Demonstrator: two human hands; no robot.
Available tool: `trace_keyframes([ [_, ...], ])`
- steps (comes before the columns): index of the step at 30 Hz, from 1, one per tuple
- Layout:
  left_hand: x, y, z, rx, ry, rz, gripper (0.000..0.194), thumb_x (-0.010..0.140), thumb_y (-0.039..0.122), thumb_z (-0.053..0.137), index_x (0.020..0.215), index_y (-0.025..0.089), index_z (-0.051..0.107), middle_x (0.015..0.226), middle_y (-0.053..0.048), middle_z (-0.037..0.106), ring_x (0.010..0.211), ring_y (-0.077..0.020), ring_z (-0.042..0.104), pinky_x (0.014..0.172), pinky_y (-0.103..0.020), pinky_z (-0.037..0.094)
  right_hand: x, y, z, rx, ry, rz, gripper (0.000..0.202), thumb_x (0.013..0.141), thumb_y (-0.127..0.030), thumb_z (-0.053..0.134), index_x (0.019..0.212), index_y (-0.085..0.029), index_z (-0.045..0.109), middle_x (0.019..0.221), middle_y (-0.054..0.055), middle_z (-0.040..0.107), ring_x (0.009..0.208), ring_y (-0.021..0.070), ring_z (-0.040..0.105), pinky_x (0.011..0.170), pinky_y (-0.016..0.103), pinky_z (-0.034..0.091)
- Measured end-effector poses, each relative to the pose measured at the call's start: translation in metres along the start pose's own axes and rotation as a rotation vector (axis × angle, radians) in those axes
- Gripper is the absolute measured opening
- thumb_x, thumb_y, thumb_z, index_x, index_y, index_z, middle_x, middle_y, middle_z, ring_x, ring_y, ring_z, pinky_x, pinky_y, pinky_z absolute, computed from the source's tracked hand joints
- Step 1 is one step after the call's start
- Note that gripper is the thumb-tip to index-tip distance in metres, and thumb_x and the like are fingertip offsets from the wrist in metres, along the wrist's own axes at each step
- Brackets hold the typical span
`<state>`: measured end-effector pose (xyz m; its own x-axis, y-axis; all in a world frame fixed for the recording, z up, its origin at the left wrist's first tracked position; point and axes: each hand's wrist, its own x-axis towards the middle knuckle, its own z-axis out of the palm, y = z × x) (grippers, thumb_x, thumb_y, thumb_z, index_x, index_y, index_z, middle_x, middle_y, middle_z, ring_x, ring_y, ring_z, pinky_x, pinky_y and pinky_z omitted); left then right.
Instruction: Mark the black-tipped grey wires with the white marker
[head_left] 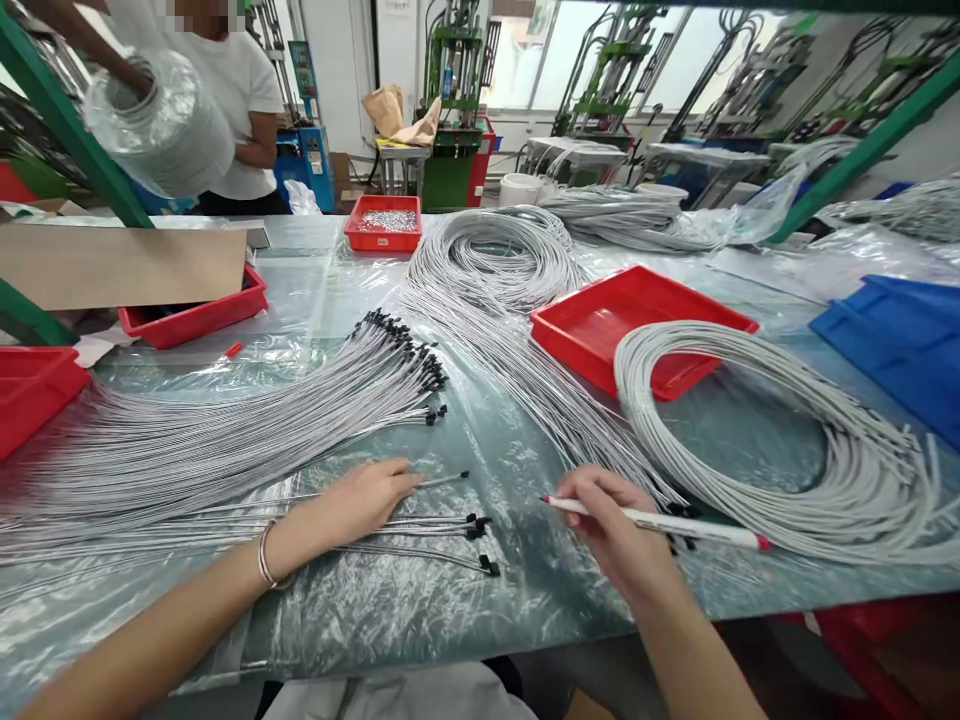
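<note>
My left hand (369,497) is closed on a thin grey cable (442,482) whose black end sticks out to the right past the fingertips. Between the fingers of my right hand (619,525) is a white marker pen (694,528), its red tip pointing left toward that cable. Beside my left hand, several loose cables (439,525) with black connectors lie on the plastic-covered table. Farther up, a broad bundle of grey cables (247,430) fans out, black connectors at its right end. Another bundle of straight cables (540,400) runs down to just behind my right hand.
Coiled cables (667,440) lie at the right, partly over a red tray (577,325). A larger coil (491,245) sits behind. A blue bin (892,340) stands far right. A red tray of small metal parts (382,240) is at the back. A person (251,110) carries a wrapped roll (161,130).
</note>
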<state>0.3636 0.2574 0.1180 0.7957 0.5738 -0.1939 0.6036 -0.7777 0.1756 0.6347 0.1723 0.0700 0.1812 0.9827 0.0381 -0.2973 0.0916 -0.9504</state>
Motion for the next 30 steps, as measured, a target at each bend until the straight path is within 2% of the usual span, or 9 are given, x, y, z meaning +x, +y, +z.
trace_keyframes([
  [4,-0.002,0.004,0.005,-0.108,0.033,-0.011,0.035,0.098,0.033,0.031,0.121,0.023,0.056,0.096,-0.004,0.060,0.081,-0.0161,0.057,0.065,-0.025,0.037,0.053,-0.010,0.032,-0.207,-0.174,0.062,0.040,0.072,-0.051,0.064,0.060,-0.014,0.061,0.051,0.003,0.046,0.046,0.0087,0.038,0.043,0.021,0.025],
  [7,0.000,0.005,0.002,-0.250,0.075,-0.023,0.033,0.098,0.032,0.033,0.103,0.021,0.063,0.084,-0.001,0.063,0.073,-0.0132,0.057,0.063,-0.022,0.036,0.086,-0.003,0.058,-0.115,-0.194,0.118,0.040,0.062,-0.051,0.071,0.058,-0.013,0.061,0.049,0.002,0.044,0.045,0.0079,0.036,0.043,0.022,0.022],
  [9,-0.002,0.005,-0.001,-0.350,0.085,-0.034,0.031,0.097,0.030,0.036,0.104,0.020,0.064,0.075,0.000,0.062,0.064,-0.0111,0.054,0.061,-0.020,0.035,0.096,0.007,0.069,-0.024,-0.189,0.138,0.043,0.059,-0.053,0.072,0.058,-0.013,0.060,0.047,0.000,0.042,0.044,0.0074,0.033,0.044,0.022,0.020],
  [12,-0.007,0.006,-0.003,-0.436,0.086,-0.032,0.031,0.095,0.027,0.039,0.112,0.019,0.064,0.073,-0.001,0.063,0.058,-0.0096,0.052,0.059,-0.019,0.035,0.094,0.025,0.071,0.081,-0.180,0.161,0.045,0.060,-0.056,0.072,0.060,-0.013,0.058,0.047,0.000,0.041,0.044,0.0073,0.033,0.044,0.022,0.020],
  [17,-0.010,0.005,0.001,-0.376,0.103,-0.056,0.027,0.091,0.023,0.044,0.106,0.022,0.066,0.089,0.000,0.067,0.075,-0.0120,0.061,0.066,-0.018,0.038,0.087,0.045,0.065,0.318,-0.124,0.232,0.043,0.058,-0.051,0.076,0.062,-0.013,0.056,0.047,-0.002,0.036,0.044,0.0063,0.032,0.044,0.020,0.022],
  [21,-0.011,0.001,0.010,-0.269,0.148,-0.058,0.024,0.089,0.023,0.046,0.103,0.023,0.066,0.085,0.001,0.068,0.075,-0.0126,0.063,0.063,-0.018,0.038,0.090,0.050,0.070,0.584,-0.046,0.434,0.036,0.052,-0.039,0.082,0.062,-0.012,0.059,0.046,-0.002,0.036,0.042,0.0058,0.031,0.042,0.020,0.024],
  [24,-0.010,-0.003,0.019,-0.228,0.190,-0.015,0.020,0.087,0.019,0.049,0.099,0.022,0.065,0.085,0.001,0.068,0.074,-0.0117,0.063,0.061,-0.018,0.037,0.090,0.053,0.074,0.603,-0.022,0.511,0.038,0.048,-0.039,0.084,0.060,-0.012,0.059,0.046,-0.002,0.035,0.042,0.0050,0.030,0.041,0.020,0.023],
  [26,-0.008,-0.008,0.026,-0.232,0.200,0.016,0.018,0.087,0.019,0.052,0.098,0.021,0.065,0.085,0.001,0.068,0.074,-0.0110,0.063,0.060,-0.017,0.036,0.089,0.054,0.076,0.575,-0.049,0.528,0.040,0.047,-0.040,0.084,0.058,-0.011,0.059,0.045,-0.002,0.035,0.041,0.0049,0.030,0.041,0.019,0.023],
  [30,-0.004,-0.022,0.044,-0.244,0.227,0.104,0.018,0.091,0.025,0.049,0.095,0.018,0.065,0.081,0.001,0.067,0.069,-0.0087,0.062,0.054,-0.017,0.034,0.083,0.056,0.078,0.525,-0.081,0.470,0.042,0.055,-0.044,0.081,0.062,-0.010,0.058,0.045,-0.002,0.035,0.041,0.0025,0.032,0.044,0.015,0.022],
])
